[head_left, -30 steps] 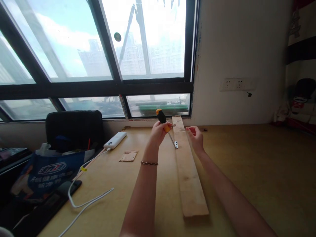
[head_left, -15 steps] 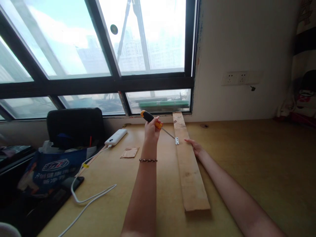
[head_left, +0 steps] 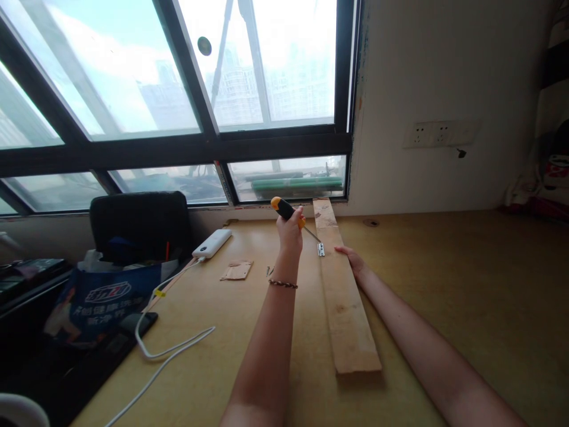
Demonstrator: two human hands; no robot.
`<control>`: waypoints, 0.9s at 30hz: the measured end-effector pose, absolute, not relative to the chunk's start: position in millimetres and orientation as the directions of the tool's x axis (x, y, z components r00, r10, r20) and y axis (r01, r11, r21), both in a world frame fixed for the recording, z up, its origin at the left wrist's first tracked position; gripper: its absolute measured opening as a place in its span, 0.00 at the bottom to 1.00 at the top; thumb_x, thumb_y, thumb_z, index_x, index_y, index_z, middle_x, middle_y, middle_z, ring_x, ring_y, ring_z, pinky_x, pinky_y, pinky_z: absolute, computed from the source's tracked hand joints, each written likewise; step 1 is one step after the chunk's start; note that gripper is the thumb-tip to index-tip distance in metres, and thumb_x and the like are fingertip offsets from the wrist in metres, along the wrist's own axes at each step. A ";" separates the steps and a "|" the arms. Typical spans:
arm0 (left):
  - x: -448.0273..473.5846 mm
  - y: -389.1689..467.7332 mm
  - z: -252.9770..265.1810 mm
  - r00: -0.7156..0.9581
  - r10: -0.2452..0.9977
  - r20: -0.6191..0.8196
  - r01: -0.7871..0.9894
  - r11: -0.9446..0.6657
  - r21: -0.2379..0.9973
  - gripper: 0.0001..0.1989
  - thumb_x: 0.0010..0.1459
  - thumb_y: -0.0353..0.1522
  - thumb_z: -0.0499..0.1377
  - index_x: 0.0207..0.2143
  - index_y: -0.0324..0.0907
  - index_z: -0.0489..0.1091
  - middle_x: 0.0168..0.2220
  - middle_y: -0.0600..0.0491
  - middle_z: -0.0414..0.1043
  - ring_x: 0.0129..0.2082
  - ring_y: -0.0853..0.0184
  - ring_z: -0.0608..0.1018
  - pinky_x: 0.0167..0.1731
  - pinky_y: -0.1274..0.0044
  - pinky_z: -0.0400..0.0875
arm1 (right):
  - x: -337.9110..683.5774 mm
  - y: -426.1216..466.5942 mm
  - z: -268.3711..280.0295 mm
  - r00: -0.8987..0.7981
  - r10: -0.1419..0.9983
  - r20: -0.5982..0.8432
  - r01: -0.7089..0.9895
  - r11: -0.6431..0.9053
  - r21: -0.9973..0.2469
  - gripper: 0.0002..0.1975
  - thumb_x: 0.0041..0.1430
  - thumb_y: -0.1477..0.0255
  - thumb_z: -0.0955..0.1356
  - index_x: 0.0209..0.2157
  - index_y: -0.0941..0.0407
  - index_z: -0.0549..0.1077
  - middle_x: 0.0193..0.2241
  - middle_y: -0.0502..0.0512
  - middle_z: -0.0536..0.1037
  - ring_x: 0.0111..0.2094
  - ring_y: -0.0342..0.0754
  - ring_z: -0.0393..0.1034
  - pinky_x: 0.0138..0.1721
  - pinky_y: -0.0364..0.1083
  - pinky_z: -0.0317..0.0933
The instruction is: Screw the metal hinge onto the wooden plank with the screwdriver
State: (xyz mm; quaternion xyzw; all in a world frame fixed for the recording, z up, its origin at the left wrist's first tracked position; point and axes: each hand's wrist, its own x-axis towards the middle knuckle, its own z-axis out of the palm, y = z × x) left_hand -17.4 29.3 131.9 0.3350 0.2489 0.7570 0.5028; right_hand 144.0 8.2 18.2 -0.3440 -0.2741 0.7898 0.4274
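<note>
Grip, L hand point(head_left: 290, 228): fingers wrapped tight round screwdriver point(head_left: 291, 214) handle, raised above the table.
Grip, R hand point(head_left: 351, 260): lies flat, fingers loosely extended, nothing pinched; rests on R edge of plank point(head_left: 344, 296).
Screwdriver: black/orange handle tilts up-left; shaft slants down-right, tip at hinge point(head_left: 320, 249). Contact w/ screw cannot be told.
Hinge: small metal plate on plank's L edge, far half of plank, just beside R hand.
Plank: long, pale wood, flat on table point(head_left: 444, 284); runs from near-centre to table's far edge under window.
Screws point(head_left: 269, 271): loose on table, just L of L wrist.
Wood scrap point(head_left: 236, 270): flat, L of screws.
Power bank point(head_left: 212, 243): white, near far edge; white cable point(head_left: 169, 350) trails toward table's L edge.
Bag point(head_left: 95, 296): blue, off table's L edge.
</note>
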 end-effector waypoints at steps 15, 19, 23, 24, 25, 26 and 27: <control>-10.2 30.1 126.7 -0.243 0.918 0.314 -0.486 -0.396 0.779 0.13 0.38 0.31 0.64 0.23 0.38 0.61 0.18 0.59 0.60 0.18 0.78 0.66 0.22 0.81 0.64 | 142.6 9.6 16.7 -0.377 0.864 -0.335 -0.487 -0.492 -0.721 0.15 0.54 0.70 0.59 0.39 0.63 0.68 0.28 0.59 0.77 0.30 0.50 0.73 0.38 0.49 0.66; -12.1 29.6 127.5 -0.237 0.915 0.325 -0.475 -0.401 0.783 0.13 0.39 0.31 0.64 0.23 0.38 0.61 0.19 0.59 0.60 0.19 0.77 0.66 0.23 0.81 0.64 | 143.1 9.3 16.7 -0.365 0.869 -0.333 -0.476 -0.482 -0.736 0.15 0.54 0.70 0.59 0.40 0.63 0.68 0.30 0.60 0.77 0.32 0.51 0.73 0.38 0.50 0.66; -11.6 30.8 125.7 -0.232 0.910 0.343 -0.465 -0.413 0.783 0.13 0.39 0.32 0.64 0.23 0.38 0.61 0.19 0.59 0.61 0.19 0.77 0.67 0.23 0.81 0.64 | 143.1 9.3 16.7 -0.360 0.872 -0.331 -0.469 -0.476 -0.744 0.15 0.54 0.69 0.59 0.40 0.62 0.67 0.29 0.59 0.77 0.32 0.51 0.73 0.39 0.51 0.66; -11.0 31.1 125.0 -0.228 0.907 0.353 -0.455 -0.420 0.785 0.12 0.40 0.32 0.64 0.24 0.38 0.62 0.19 0.59 0.61 0.19 0.77 0.67 0.23 0.81 0.64 | 143.0 9.5 16.5 -0.359 0.874 -0.327 -0.470 -0.472 -0.746 0.15 0.54 0.69 0.59 0.41 0.62 0.67 0.29 0.59 0.77 0.32 0.51 0.73 0.38 0.51 0.66; -10.1 31.2 124.4 -0.222 0.903 0.367 -0.441 -0.429 0.788 0.12 0.40 0.32 0.63 0.24 0.38 0.62 0.19 0.59 0.61 0.19 0.77 0.67 0.24 0.81 0.64 | 143.0 9.8 16.2 -0.359 0.876 -0.322 -0.471 -0.468 -0.748 0.15 0.54 0.69 0.59 0.41 0.62 0.67 0.29 0.59 0.77 0.32 0.51 0.73 0.38 0.51 0.66; -9.0 31.0 123.9 -0.213 0.899 0.382 -0.424 -0.437 0.793 0.12 0.40 0.33 0.63 0.24 0.38 0.62 0.19 0.58 0.62 0.19 0.76 0.67 0.24 0.81 0.64 | 143.0 10.3 15.8 -0.361 0.877 -0.316 -0.475 -0.465 -0.748 0.15 0.54 0.70 0.59 0.41 0.62 0.67 0.29 0.59 0.77 0.31 0.51 0.73 0.38 0.51 0.66; -7.9 30.6 123.5 -0.200 0.896 0.397 -0.405 -0.444 0.799 0.12 0.40 0.33 0.63 0.24 0.38 0.62 0.19 0.58 0.62 0.20 0.76 0.68 0.24 0.81 0.64 | 143.1 10.9 15.3 -0.363 0.878 -0.312 -0.479 -0.463 -0.746 0.16 0.54 0.70 0.59 0.41 0.62 0.67 0.28 0.59 0.77 0.31 0.51 0.73 0.38 0.51 0.66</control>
